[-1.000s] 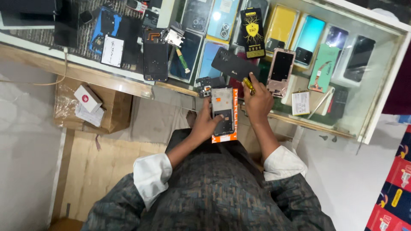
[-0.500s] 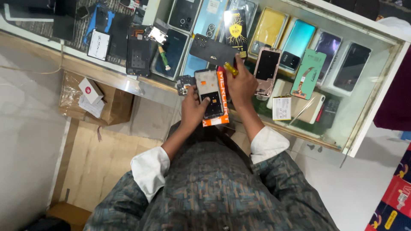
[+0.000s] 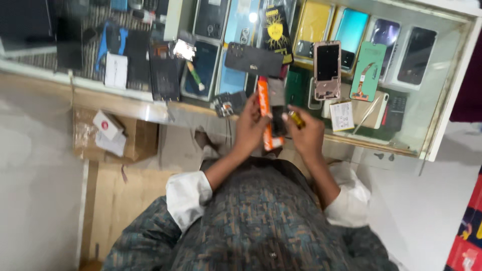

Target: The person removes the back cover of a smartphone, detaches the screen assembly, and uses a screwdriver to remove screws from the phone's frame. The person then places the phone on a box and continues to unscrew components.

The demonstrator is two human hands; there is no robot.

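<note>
Close above the glass worktop crowded with phones, my left hand grips an orange-edged phone, my right hand pinching a yellow tool.

Motion blur is smeared across everything; edges are nowhere crisp. Even overhead light is seen, glare is thrown off the glass counter, shadows are kept soft.
</note>
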